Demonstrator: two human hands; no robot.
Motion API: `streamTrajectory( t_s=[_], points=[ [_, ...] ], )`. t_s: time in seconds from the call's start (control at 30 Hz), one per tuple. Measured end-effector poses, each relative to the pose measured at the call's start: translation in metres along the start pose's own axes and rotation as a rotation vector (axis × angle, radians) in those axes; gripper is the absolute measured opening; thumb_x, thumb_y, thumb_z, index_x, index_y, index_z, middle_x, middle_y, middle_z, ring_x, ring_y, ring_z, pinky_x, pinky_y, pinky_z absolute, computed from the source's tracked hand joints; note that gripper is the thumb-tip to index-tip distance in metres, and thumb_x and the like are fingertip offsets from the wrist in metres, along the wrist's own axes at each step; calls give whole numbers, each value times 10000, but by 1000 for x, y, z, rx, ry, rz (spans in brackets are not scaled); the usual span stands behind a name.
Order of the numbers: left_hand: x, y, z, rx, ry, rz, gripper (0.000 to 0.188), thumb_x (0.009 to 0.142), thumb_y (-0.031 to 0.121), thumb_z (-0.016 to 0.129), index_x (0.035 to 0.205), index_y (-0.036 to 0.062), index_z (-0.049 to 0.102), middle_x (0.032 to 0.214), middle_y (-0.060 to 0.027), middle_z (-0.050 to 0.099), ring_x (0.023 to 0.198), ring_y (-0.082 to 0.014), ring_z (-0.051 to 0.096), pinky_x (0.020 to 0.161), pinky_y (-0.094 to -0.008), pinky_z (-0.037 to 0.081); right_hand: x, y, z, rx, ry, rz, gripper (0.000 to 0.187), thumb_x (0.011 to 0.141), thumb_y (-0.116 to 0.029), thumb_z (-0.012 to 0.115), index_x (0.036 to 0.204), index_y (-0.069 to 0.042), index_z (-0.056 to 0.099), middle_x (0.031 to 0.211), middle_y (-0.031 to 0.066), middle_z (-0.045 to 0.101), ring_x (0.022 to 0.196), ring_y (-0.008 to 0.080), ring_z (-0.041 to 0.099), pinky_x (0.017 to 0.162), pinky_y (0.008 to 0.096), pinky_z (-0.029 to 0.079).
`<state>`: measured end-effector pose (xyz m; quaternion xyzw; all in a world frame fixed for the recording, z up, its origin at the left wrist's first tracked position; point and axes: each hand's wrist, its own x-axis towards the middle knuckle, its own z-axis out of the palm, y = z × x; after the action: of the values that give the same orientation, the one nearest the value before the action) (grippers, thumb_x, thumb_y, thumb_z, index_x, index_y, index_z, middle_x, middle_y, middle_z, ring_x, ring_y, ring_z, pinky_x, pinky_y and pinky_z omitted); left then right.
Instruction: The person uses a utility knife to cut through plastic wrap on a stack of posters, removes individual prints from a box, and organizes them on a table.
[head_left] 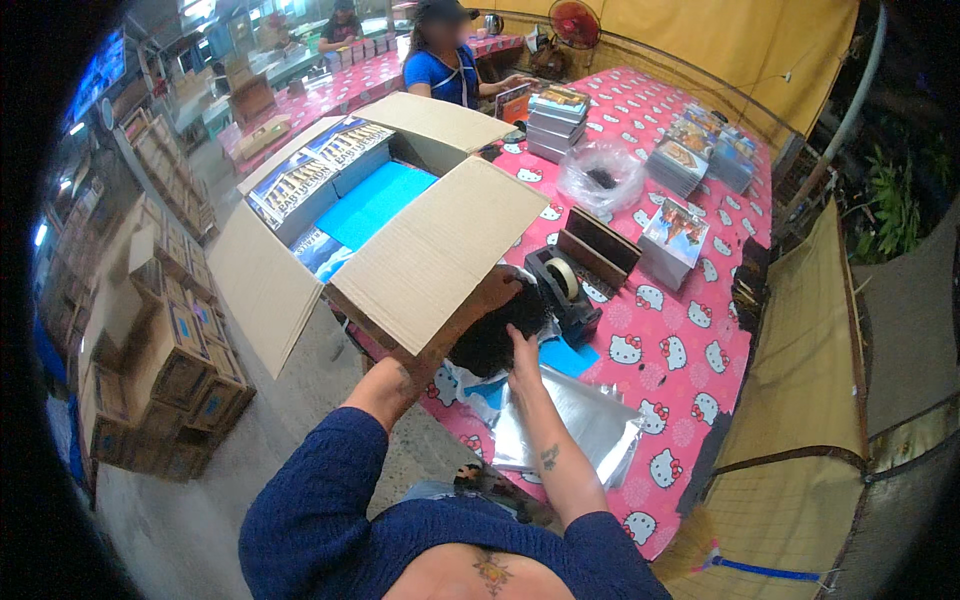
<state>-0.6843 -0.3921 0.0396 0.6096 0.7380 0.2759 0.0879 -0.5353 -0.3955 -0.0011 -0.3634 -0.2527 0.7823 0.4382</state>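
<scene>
Between my two hands is a dark black bundle [488, 338]; its exact kind I cannot make out. My left hand [490, 293], in the shadow beside the carton flap, reaches over its far side with the fingers curled at its edge. At its right edge, the thumb and fingers of my right hand [523, 357] press against it. To the left stands an open cardboard box [440, 265] holding printed packs [360, 140] and a bright blue sheet [378, 207]. Just right of the bundle sits a black tape dispenser [575, 312] with a roll. Below my right hand lie clear plastic sleeves [570, 430].
A pink patterned tablecloth [665, 385] covers the table. On it are a dark wooden holder [598, 248], stacks of disc cases [673, 240], more stacks [557, 125] and a clear plastic bag [602, 178]. Across the table is a person in blue [440, 75]. Cartons [180, 350] stand at left.
</scene>
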Motion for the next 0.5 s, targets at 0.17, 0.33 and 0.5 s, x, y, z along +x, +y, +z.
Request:
streamTrajectory(
  t_s=[0.17, 0.33, 0.5],
  points=[
    [46, 16, 8, -180, -140, 52, 595, 696, 351, 703, 1150, -13, 579, 1102, -255, 599, 1088, -406, 553, 919, -468, 456, -13, -3, 4, -59, -46, 22, 445, 844, -169, 659, 1236, -42, 493, 1159, 89, 594, 1060, 261, 567, 929, 393, 455],
    [67, 2, 15, -94, -318, 4, 590, 701, 337, 699, 1149, -24, 566, 1098, -259, 598, 1088, -403, 554, 930, -462, 451, -16, -6, 4, 34, -28, 55, 437, 837, -156, 671, 1226, -47, 506, 1158, 85, 595, 1064, 249, 564, 911, 370, 462],
    [61, 5, 19, -65, -400, -2, 580, 712, 333, 690, 1146, -29, 561, 1104, -262, 596, 1092, -402, 552, 940, -461, 445, -23, -6, 4, 82, -44, -1, 371, 833, -141, 674, 1166, -44, 540, 1124, 82, 605, 1010, 231, 579, 873, 352, 469]
  ],
)
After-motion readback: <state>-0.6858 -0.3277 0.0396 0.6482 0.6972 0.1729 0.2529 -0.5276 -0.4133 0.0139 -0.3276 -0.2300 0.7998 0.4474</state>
